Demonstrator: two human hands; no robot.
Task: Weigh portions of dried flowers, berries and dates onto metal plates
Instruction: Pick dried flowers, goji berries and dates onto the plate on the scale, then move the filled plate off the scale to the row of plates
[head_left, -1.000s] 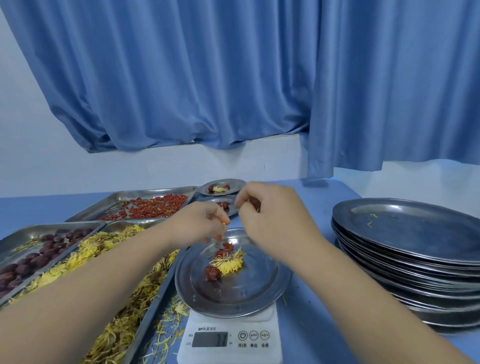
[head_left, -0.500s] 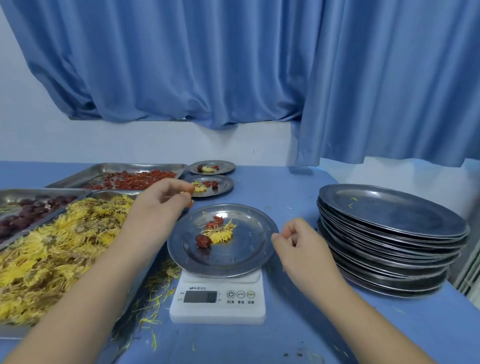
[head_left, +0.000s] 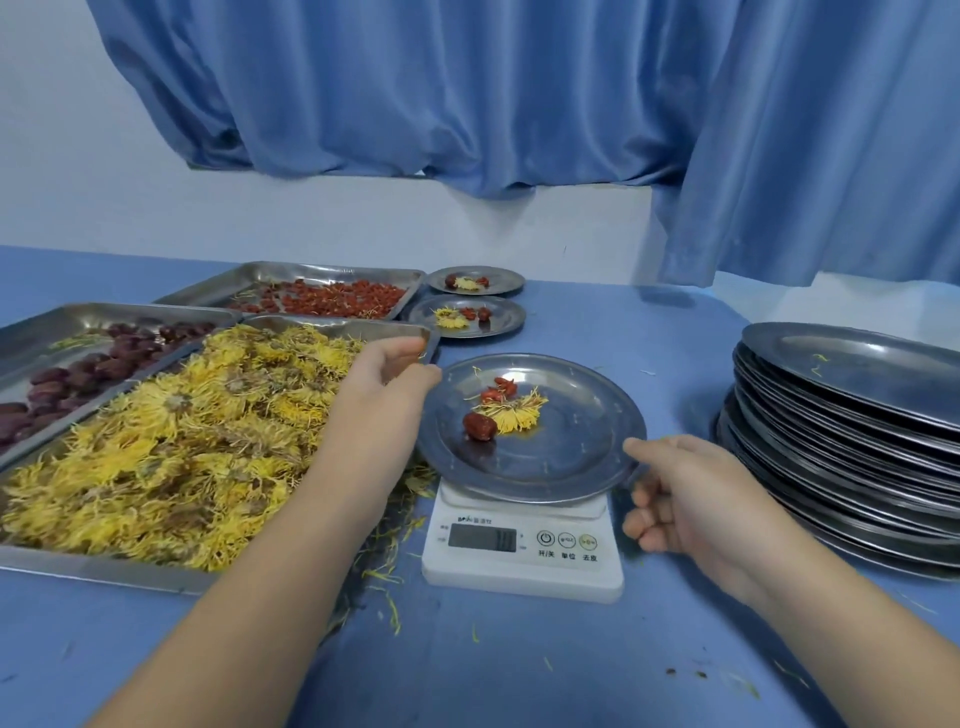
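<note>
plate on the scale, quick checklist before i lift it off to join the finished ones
1. Portion on the plate: flower, berries, date all there: ok
2. Reading on the scale: display blurred: cannot tell
3. Grip of right hand: thumb over rim, fingers curled under: ok
4. Grip of left hand: at the left rim, hold unclear: cannot tell
5. Room by the finished plates: bare table to their right: ok

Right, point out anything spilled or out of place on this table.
Loose yellow petals lie scattered on the blue tabletop between the steel tray of yellow dried flowers and the white digital scale. A few stray strands also sit on top of the stack of round metal plates.
</note>
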